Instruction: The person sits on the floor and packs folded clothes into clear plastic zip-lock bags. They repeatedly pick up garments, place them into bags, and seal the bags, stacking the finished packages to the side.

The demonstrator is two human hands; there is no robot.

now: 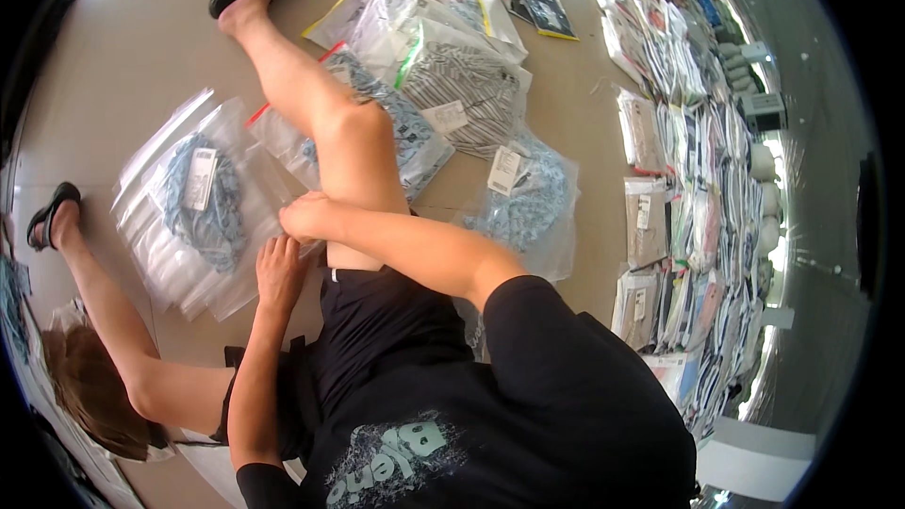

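Observation:
Beside my bare knee, a clear plastic bag lies on the floor with a light blue patterned garment folded inside. A white label shows on it. My right hand is closed at the bag's right edge, its fingertips partly hidden behind the hand. Just below it, my left hand has its fingers curled together against the same edge. Both hands seem to pinch the plastic there, close to each other. More clear plastic bags are layered under this one.
Bagged clothes spread beyond my knee: a grey striped one, a blue one and dark packets. Long rows of packed garments stand along the right. A brown bundle lies by my left leg.

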